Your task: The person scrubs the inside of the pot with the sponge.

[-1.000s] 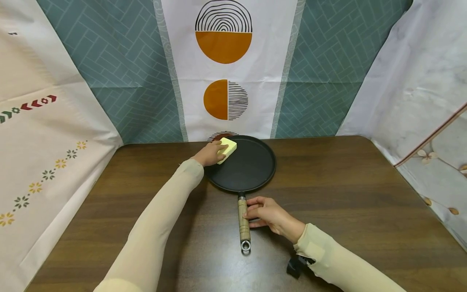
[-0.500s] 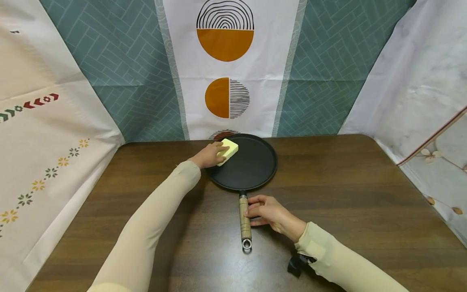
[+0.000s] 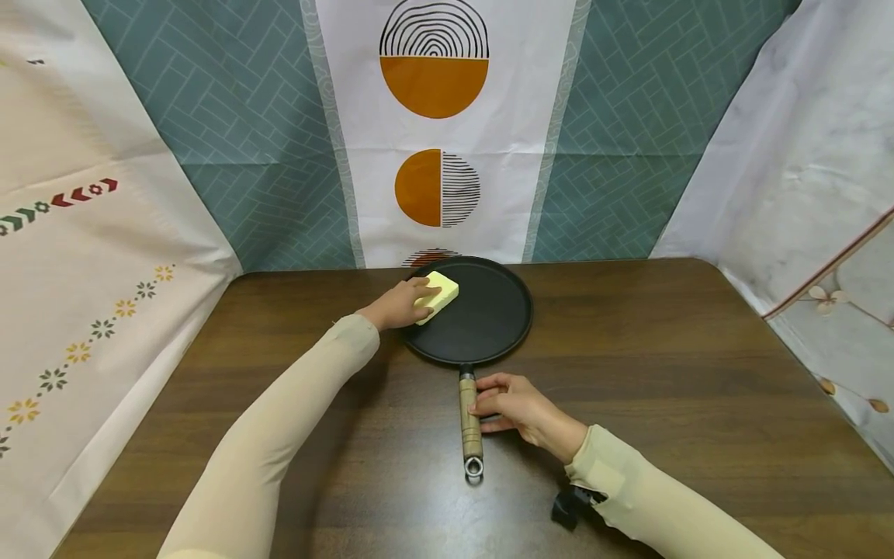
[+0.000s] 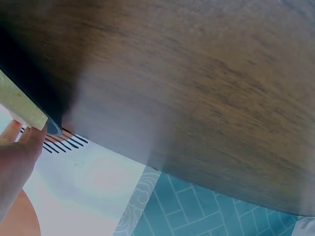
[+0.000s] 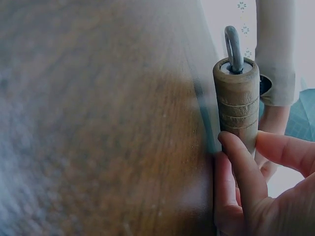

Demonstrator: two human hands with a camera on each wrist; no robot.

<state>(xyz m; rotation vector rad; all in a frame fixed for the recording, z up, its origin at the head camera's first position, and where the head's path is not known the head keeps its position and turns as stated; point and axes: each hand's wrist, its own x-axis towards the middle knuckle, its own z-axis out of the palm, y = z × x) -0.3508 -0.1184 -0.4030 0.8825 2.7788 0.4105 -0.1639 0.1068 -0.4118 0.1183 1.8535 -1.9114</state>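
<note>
Our brown table (image 3: 628,334) fills the lower frame, and mid-frame our left hand (image 3: 403,303) grips the yellow sponge (image 3: 445,292) on the black pan (image 3: 485,314) while our right hand (image 3: 518,407) pinches the handle (image 3: 471,439) below, so we should press flat and hold the pan still.

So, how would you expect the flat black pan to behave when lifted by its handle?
The flat black pan is probably front-heavy: its wide disc sits beyond a slim wooden handle. In the right-wrist view that handle looks rounded, so twisting seems possible.
</note>
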